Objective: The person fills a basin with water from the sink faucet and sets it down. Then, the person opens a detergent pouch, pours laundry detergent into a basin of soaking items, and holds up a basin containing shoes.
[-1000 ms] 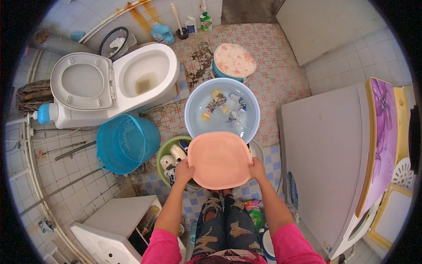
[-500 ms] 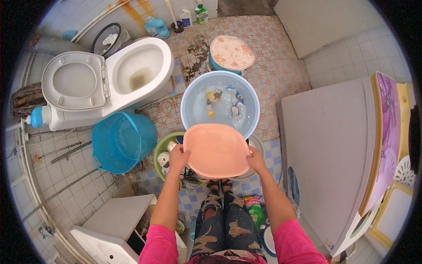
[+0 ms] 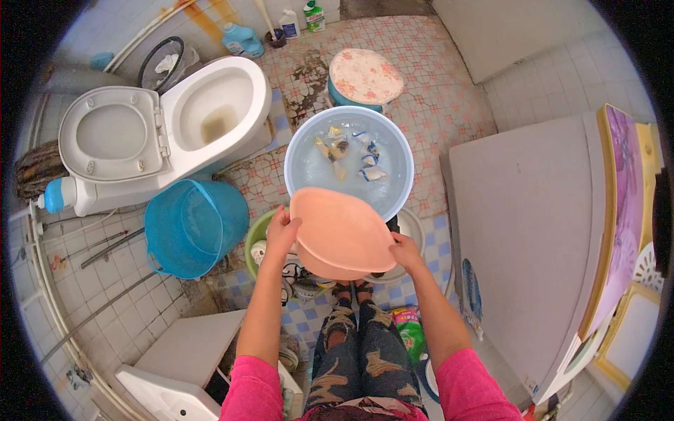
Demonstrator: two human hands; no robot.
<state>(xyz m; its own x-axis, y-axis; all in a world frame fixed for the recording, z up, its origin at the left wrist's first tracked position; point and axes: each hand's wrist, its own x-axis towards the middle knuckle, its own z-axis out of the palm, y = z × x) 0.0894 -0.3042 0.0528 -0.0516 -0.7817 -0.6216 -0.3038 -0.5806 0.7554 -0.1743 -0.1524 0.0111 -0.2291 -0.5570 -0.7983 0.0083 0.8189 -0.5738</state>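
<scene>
Just on the near side of a round light-blue basin (image 3: 410, 172), a peach basin (image 3: 340, 235) is held up over the floor (image 3: 432, 84), tilted, its near outer wall showing. The left hand (image 3: 282, 231) has its fingers closed on the left rim, and the right hand (image 3: 404, 252) has its fingers closed on the right rim. From above, the peach basin overlaps the near edge of the light-blue one; whether they touch, one cannot tell. Small yellowish pieces (image 3: 339, 170) lie left of middle in the light-blue basin's water, with white-and-blue pieces (image 3: 373, 172) to their right. Near the left hand, a green basin (image 3: 254, 235) is partly hidden, as is a pale basin (image 3: 419, 238) by the right hand. Farther left stands a blue bucket (image 3: 163, 238), with an open toilet (image 3: 258, 91) beyond it. On the far side is a stool with a flowered top (image 3: 365, 74); near right, a green-and-pink packet (image 3: 408, 333).
</scene>
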